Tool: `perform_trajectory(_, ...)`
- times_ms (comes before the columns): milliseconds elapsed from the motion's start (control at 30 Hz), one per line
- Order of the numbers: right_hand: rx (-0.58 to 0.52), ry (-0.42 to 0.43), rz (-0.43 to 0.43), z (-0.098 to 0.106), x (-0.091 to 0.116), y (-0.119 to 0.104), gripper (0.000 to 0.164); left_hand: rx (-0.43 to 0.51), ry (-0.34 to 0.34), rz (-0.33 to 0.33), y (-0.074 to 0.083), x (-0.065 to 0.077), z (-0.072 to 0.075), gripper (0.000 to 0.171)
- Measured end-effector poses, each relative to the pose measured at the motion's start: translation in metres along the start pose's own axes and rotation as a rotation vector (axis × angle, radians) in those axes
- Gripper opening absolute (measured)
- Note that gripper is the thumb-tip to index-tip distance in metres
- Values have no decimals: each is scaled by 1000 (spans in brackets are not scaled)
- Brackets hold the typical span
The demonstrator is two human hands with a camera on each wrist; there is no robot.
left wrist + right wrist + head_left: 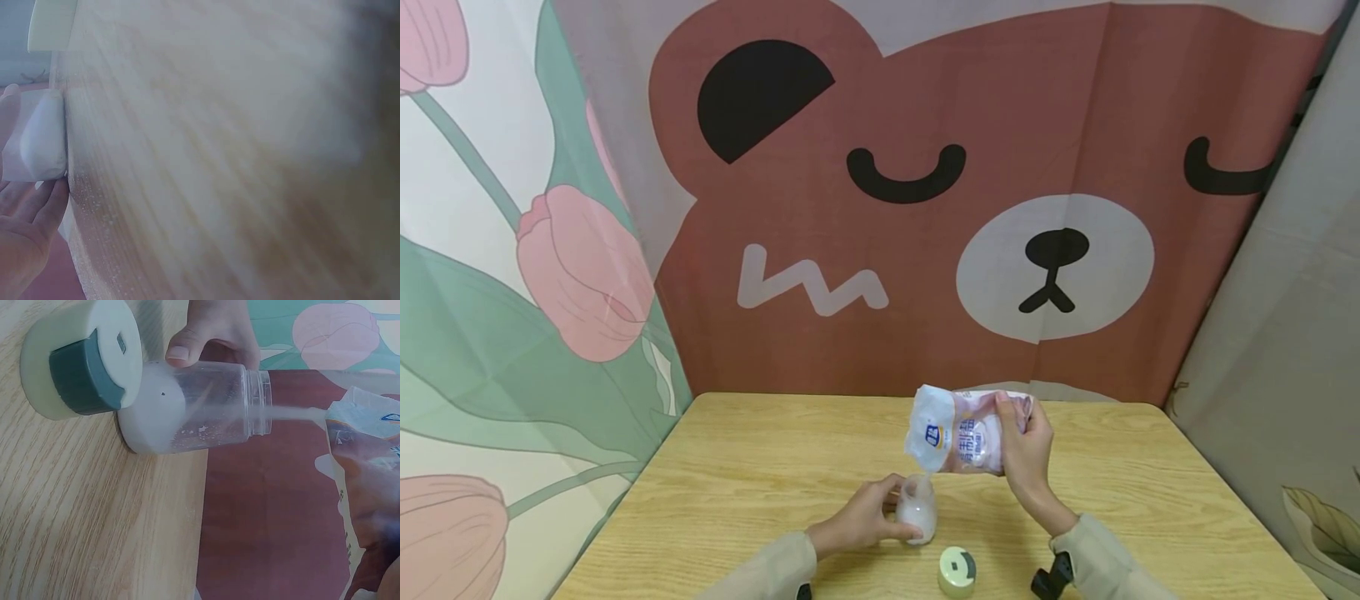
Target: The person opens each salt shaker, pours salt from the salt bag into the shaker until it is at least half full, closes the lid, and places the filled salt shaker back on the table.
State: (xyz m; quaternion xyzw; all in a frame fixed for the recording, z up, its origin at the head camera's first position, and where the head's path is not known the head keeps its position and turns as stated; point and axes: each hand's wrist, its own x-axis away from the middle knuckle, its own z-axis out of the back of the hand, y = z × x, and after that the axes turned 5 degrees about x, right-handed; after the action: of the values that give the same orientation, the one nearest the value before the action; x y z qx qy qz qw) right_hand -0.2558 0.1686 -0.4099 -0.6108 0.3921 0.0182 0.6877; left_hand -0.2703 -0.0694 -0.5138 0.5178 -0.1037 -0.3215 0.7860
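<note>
My left hand grips a small clear jar standing upright on the table, thumb and fingers round its sides. White salt fills its lower part, as the right wrist view shows. Above and to the right, my right hand holds a crumpled salt bag by its back end, tipped sideways over the jar. A thin white stream runs from the bag's corner into the jar's open threaded mouth. Some fingers on the jar are hidden behind it.
A pale round lid with a dark green flap lies on the wooden table, in front of the jar and slightly right. Tiny white grains dot the tabletop. A bear-print curtain hangs behind the table.
</note>
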Motion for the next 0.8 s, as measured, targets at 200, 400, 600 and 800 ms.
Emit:
perform_trajectory(200, 4, -19, 12, 1, 4, -22, 26, -2, -2, -4, 0, 0, 0, 49)
perform_trajectory(400, 13, -19, -3, 1, 4, -23, 25, -8, -10, -3, -1, 0, 1, 51)
perform_trajectory(600, 6, -20, -17, 1, 2, -11, 26, -31, -3, -23, 0, 1, 0, 51)
perform_trajectory(800, 3, -34, -19, 1, 4, -22, 26, -56, -3, -52, 1, 1, 0, 52)
